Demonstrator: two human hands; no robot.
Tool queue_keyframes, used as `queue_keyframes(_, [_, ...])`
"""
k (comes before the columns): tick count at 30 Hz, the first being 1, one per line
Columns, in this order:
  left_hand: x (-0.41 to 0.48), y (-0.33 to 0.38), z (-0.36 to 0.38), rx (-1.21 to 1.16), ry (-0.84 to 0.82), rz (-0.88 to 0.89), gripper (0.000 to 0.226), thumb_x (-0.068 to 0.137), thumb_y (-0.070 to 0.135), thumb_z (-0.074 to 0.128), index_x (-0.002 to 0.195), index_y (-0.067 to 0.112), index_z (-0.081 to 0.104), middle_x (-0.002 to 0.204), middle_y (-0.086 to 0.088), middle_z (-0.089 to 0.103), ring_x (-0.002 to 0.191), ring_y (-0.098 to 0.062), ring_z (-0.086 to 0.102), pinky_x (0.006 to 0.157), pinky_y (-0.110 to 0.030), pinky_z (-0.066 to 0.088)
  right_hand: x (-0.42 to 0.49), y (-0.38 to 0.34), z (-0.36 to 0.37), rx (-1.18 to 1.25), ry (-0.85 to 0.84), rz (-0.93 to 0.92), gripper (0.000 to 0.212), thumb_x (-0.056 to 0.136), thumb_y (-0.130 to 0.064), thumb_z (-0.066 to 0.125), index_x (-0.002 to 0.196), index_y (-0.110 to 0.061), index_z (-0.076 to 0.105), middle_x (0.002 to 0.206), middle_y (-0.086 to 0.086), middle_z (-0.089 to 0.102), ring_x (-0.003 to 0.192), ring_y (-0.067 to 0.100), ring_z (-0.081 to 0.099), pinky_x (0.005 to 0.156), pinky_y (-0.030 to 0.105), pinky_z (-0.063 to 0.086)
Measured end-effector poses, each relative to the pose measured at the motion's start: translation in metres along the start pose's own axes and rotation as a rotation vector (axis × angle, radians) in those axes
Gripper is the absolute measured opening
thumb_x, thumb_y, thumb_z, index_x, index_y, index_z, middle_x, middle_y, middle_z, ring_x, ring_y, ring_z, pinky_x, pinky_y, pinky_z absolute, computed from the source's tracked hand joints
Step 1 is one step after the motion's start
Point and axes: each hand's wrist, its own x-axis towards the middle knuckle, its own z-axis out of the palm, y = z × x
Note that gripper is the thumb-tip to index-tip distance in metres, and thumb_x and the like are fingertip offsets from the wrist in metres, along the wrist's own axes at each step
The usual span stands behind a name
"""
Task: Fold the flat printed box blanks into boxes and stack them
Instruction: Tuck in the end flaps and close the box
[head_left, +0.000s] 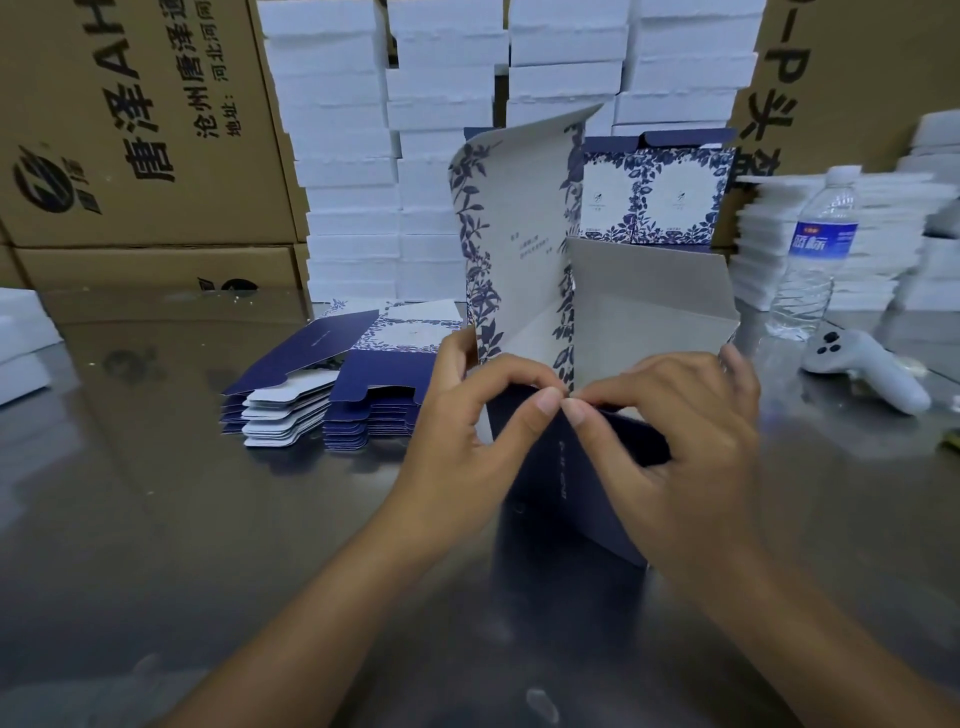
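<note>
Dim, soft focus; wide-angle bending at edges.

A clear plastic water bottle with a blue label stands upright well to the right of the fingers, and a white handheld controller lies on the shiny metal table in front of it. Beyond the fingers, tall columns of white foam trays rise along the back, flanked at far left by stacked brown cartons printed with black Chinese characters and at far right by another printed carton. A lower, ragged pile of white foam sheets sits behind the bottle, while more white foam pieces lie at the table's left edge, well apart from the fingers.
</note>
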Motion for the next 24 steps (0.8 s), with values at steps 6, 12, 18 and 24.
queue_keyframes(6, [-0.001,0.000,0.006,-0.085,0.035,-0.082,0.019,0.089,0.031,0.055,0.070,0.035,0.054,0.073,0.023,0.058,0.112,-0.047,0.045,0.106,-0.008,0.012,-0.001,-0.008,0.000,0.073,-0.008,0.035,0.021,0.083,-0.029,0.061,0.070,-0.015,0.070,0.076,-0.012,0.051,0.083,0.011,0.050,0.099,0.058,0.029])
queue_keyframes(12, [0.002,0.000,0.006,-0.114,0.028,-0.093,0.022,0.089,0.037,0.053,0.067,0.033,0.052,0.071,0.020,0.055,0.114,-0.065,0.035,0.096,0.006,0.005,-0.001,-0.009,0.001,0.068,-0.012,0.067,0.023,0.083,-0.031,0.059,0.067,-0.015,0.065,0.073,-0.017,0.046,0.081,0.009,0.047,0.104,0.046,0.022])
queue_keyframes(18, [0.003,-0.001,0.005,-0.110,0.031,-0.088,0.023,0.091,0.032,0.053,0.069,0.030,0.052,0.078,0.011,0.054,0.116,-0.058,0.037,0.098,0.001,0.014,-0.002,0.000,0.002,-0.068,0.047,-0.031,0.028,0.086,-0.029,0.058,0.063,-0.013,0.062,0.068,-0.008,0.057,0.082,0.013,0.049,0.105,0.046,0.020])
queue_keyframes(24, [0.001,-0.003,-0.002,-0.091,0.029,-0.114,0.020,0.088,0.038,0.054,0.073,0.027,0.060,0.096,-0.005,0.053,0.099,-0.005,0.044,0.085,-0.013,0.034,-0.004,-0.002,0.004,-0.032,0.047,0.001,0.029,0.087,-0.025,0.054,0.062,-0.012,0.053,0.069,-0.014,0.044,0.077,0.011,0.046,0.104,0.044,0.021])
